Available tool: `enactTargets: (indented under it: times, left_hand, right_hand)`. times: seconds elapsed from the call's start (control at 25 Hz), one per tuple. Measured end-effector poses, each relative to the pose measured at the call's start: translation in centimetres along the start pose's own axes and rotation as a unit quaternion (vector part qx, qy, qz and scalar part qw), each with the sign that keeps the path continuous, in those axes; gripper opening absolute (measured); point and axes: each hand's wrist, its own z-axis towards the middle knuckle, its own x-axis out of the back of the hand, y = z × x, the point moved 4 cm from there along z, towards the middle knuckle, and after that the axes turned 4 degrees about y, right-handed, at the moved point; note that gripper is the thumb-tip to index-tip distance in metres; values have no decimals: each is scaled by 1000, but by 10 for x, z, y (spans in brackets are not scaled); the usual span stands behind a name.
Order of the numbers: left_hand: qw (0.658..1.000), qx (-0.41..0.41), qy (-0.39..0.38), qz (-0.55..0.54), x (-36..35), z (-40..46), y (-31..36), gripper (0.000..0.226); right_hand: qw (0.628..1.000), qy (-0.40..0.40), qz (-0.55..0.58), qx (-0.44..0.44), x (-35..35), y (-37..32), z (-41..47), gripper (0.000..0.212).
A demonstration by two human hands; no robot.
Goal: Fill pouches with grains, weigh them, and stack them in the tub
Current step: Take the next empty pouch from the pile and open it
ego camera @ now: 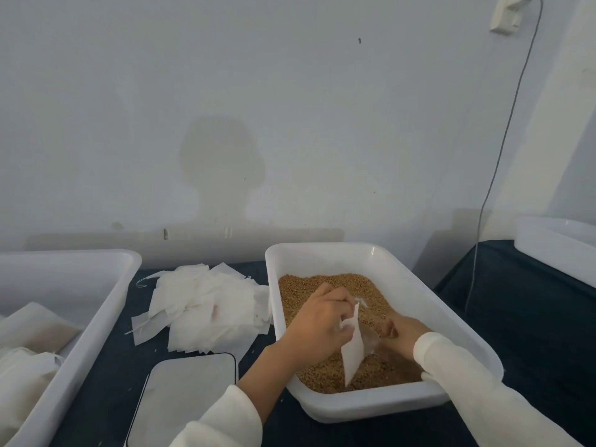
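Down in the head view, both hands work inside the white tray (419, 285) of brown grains (309, 285). Fingers of the left hand (319, 321) pinch the upper edge of a white pouch (353, 353), held upright over the grain. Beside it, the right hand (401, 332) is cupped in the grains, fingers curled together. Loose empty pouches (206, 314) lie heaped left of the tray, a scale (190, 395) sits nearer, and filled pouches (22, 366) rest in the tub (96, 304) at far left.
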Motion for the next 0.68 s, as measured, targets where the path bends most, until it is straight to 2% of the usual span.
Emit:
enactTargets:
  times: [0.12,0.28,0.36,0.52,0.68]
  left_hand:
    - [999,-5,-16,30,1,-1,-3,14]
    - [996,12,11,90,7,-3,-12,10]
    - [993,8,25,119,15,-3,-18,14]
    - [988,7,23,153,29,-4,-33,16]
    - [985,15,0,171,30,-7,-40,18]
  right_hand:
    - [995,-55,-83,25,-4,-3,-2,24]
    - [982,7,-171,79,11,-10,-2,8]
    - [981,31,-169,92,29,-8,-1,4]
    - [960,35,-233,150,56,-14,-5,22]
    - [927,45,-269,257,39,-31,-12,23]
